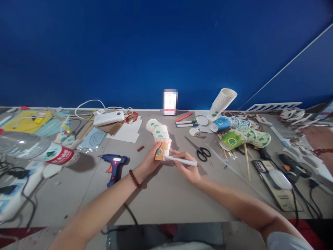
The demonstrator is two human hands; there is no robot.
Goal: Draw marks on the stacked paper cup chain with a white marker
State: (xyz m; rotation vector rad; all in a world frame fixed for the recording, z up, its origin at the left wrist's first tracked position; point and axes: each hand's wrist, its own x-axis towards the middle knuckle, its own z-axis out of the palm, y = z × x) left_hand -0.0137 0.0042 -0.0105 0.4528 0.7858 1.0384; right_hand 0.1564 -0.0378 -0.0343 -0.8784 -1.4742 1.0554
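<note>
My left hand [150,161] is closed round the bottom cup of a bent chain of joined paper cups [160,132]. That cup is coloured orange with a green emblem; the ones above are white with green prints. In my right hand [187,171] a white marker [183,160] is pinched, its tip end at the orange cup's lower right side. I cannot tell whether the tip touches the cup. Black-handled scissors [202,152] lie right of my right hand. A blue glue gun [113,166] lies left of my left hand, near a small brown piece [141,148].
Blue and green cup chains [232,139] lie at the right, below stacked white cups [224,100]. Markers [186,125] lie near a phone [170,102] against the wall. A water bottle [39,149] and power strip [23,187] are left. Another person's hand [318,137] is far right.
</note>
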